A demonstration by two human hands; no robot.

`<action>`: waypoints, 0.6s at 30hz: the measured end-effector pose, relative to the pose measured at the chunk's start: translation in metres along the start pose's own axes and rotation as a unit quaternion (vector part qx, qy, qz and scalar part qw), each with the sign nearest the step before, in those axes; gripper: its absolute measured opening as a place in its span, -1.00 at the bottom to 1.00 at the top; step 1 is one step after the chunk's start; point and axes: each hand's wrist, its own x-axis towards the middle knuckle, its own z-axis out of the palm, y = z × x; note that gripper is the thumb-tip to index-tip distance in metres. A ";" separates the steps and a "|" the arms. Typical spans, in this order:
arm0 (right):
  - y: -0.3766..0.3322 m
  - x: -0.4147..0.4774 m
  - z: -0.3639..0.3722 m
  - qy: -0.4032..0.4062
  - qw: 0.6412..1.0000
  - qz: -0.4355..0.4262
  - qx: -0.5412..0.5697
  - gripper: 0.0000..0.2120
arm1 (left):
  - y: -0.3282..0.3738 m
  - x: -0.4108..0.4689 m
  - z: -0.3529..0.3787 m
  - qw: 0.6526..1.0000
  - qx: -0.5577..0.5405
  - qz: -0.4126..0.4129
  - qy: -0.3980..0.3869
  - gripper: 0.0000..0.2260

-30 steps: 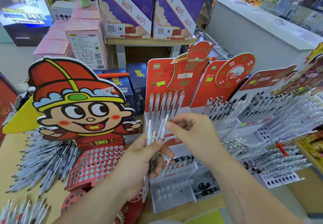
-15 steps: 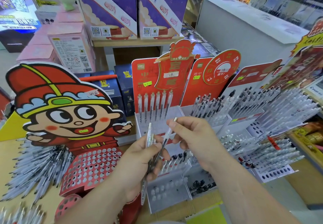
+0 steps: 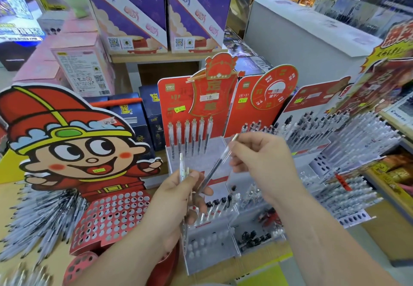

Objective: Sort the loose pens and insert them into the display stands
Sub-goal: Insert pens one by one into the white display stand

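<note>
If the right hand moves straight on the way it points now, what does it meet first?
Probably the row of upright pens just beyond the right hand; depth is unclear.

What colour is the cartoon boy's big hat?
The hat is red with yellow bands, seen in the head view.

"deli" logo on left red stand card and right red stand card

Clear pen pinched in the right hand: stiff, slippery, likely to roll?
Probably stiff: the clear pen runs straight though the right hand pinches only its top. Likely light: a pinch seems enough. Smooth round barrel may slip or roll.
</note>
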 end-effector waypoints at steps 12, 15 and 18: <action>-0.013 0.046 0.000 0.134 0.918 -0.210 -0.310 -0.91 | -0.002 0.000 -0.019 0.998 -0.063 -0.012 -0.013 -0.79; -0.010 0.053 0.008 0.125 0.910 -0.201 -0.340 -0.90 | -0.004 -0.001 -0.024 0.998 -0.058 -0.014 -0.002 -0.78; -0.004 0.056 0.014 0.110 0.905 -0.191 -0.363 -0.91 | -0.004 -0.002 -0.027 0.998 -0.059 -0.015 -0.001 -0.78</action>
